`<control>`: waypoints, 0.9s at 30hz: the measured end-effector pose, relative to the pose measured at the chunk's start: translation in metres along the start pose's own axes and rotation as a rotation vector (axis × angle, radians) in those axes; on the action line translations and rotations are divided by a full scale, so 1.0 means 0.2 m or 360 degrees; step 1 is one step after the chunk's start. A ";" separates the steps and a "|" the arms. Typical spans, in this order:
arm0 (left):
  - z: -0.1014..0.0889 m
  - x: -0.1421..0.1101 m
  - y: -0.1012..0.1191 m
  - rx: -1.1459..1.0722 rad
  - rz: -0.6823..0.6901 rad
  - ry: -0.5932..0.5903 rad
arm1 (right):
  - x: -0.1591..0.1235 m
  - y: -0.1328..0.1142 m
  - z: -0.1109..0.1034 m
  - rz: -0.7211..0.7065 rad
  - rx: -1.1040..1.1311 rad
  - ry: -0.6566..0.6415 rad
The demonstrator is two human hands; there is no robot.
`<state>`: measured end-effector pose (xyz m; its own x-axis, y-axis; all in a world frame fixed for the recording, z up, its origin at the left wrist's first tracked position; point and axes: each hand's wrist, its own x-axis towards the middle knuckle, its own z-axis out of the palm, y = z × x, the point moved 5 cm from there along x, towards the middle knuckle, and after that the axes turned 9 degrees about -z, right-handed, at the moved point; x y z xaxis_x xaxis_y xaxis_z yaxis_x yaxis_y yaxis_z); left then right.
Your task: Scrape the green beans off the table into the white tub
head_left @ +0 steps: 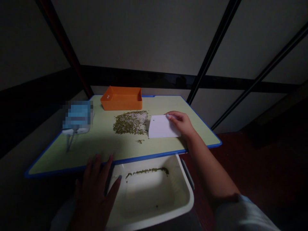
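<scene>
In my right hand (pixel 181 123) is a white flat scraper (pixel 161 127), gripped by its right end with the thumb on top. Its left edge is close beside a spread of small green beans mixed with pale grains (pixel 130 122) on the table. My left hand (pixel 97 183), dim in shadow, has its fingers spread at the table's front edge, by the left rim of a white basin (pixel 149 189). Green beans line the basin's far inner side, and a stray one lies near its front.
An orange tray (pixel 122 98) stands at the back of the blue-edged table (pixel 166 147). On the left, a blurred-out device (pixel 78 115) rests on a stand with a cable. Cabinet panels (pixel 144 35) rise behind the table.
</scene>
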<state>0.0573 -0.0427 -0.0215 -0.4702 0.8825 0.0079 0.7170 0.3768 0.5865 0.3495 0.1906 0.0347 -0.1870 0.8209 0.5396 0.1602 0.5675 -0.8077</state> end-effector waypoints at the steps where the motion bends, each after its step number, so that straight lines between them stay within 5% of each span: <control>1: 0.00 0.00 0.00 -0.0005 0.0000 -0.0002 | 0.00 0.00 0.00 0.0002 0.0004 -0.0005; 27: -0.01 0.00 0.02 0.0073 0.0004 -0.0036 | -0.03 -0.04 0.06 0.0028 0.0072 -0.0232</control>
<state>0.0588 -0.0415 -0.0172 -0.4570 0.8894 -0.0089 0.7415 0.3864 0.5485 0.3370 0.1812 0.0348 -0.3240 0.8106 0.4878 0.1215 0.5470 -0.8283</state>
